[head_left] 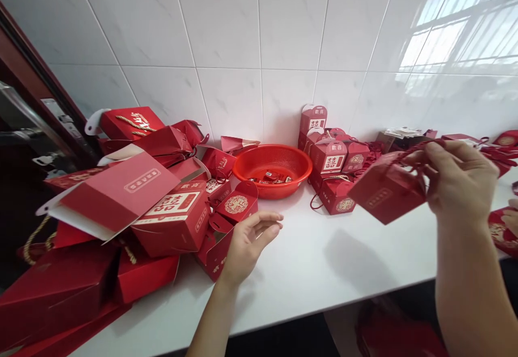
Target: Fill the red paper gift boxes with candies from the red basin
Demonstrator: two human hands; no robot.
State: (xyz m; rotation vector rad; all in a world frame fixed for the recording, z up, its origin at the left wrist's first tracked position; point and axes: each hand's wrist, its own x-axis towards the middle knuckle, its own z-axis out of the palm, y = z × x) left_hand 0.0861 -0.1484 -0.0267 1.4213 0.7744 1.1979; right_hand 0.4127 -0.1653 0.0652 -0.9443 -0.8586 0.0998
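My right hand (461,179) is closed on the cord handle of a small red gift box (384,189), which hangs tilted above the white table. My left hand (254,241) hovers over the table beside an open red box (214,249), its fingers slightly curled with the thumb apart and nothing held. Behind it stands a red plastic basket (272,152) with small red wrapped packets (275,177) in the bottom.
Many red boxes (174,219) are piled at the left. More small boxes (334,157) stand stacked against the tiled wall. Part of another person's hand (510,217) touches a red box at the right edge. The table (303,270) has a front edge close to me.
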